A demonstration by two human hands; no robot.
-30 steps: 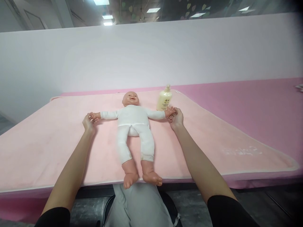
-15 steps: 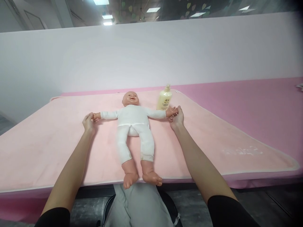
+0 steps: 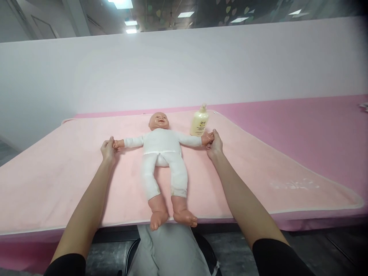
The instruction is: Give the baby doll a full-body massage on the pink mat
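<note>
Left hand (image 3: 108, 148) | right hand (image 3: 215, 143) | doll (image 3: 163, 153) between, wrists gripped

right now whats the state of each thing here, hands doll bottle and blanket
left hand: closed on one doll hand
right hand: closed on the other doll hand
doll: on its back, arms spread, feet over the near edge
lotion bottle: upright beside the doll's arm
pink blanket: spread flat under the doll
</note>
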